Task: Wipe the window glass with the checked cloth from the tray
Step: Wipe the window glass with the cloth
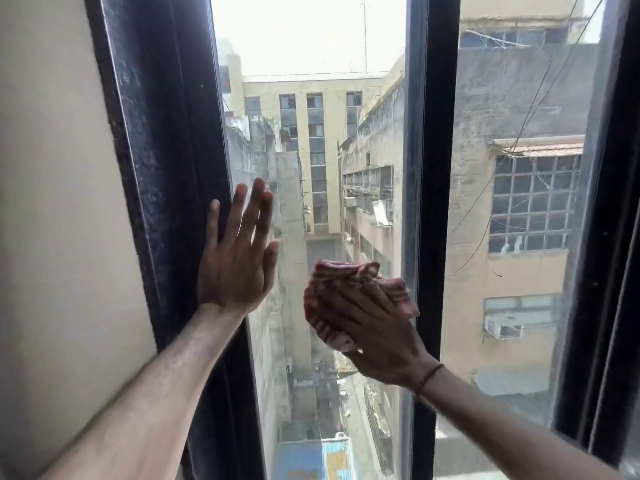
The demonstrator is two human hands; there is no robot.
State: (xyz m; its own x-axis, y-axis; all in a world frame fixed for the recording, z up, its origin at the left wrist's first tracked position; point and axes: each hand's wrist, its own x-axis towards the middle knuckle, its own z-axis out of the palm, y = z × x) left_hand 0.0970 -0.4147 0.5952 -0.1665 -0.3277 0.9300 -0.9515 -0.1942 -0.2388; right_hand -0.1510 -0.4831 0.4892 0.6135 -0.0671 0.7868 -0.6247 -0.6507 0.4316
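The checked cloth [332, 289], red and white, is bunched into a loose wad and pressed flat against the window glass [311, 133], low on the narrow middle pane and close to the dark upright bar [433, 168] that divides it from the next pane. The right hand [374, 330] lies over the cloth with the palm toward the glass and the fingers stretched out and close together across the fabric, so the cloth is held between hand and pane rather than pinched. Folds of the cloth stick out above and to the left of the fingers, and a corner shows past the fingertips near the bar. A thin dark band [429, 374] circles the right wrist, and the bare forearm runs down to the lower right corner.

The left hand [235, 258] is to the left of the cloth, apart from it, and holds nothing. It is open and flat, fingers spread and pointing up, resting where the glass meets the dark window frame [166, 150]; the outermost finger lies on the frame and the other fingertips reach onto the pane. Its bare forearm comes up from the lower left.

Left of the frame is a plain cream wall [52, 202]. Through the glass are pale, weathered buildings [502, 237] on both sides of a narrow alley far below, with hanging wires [540, 84] across the right pane and a bright sky above.
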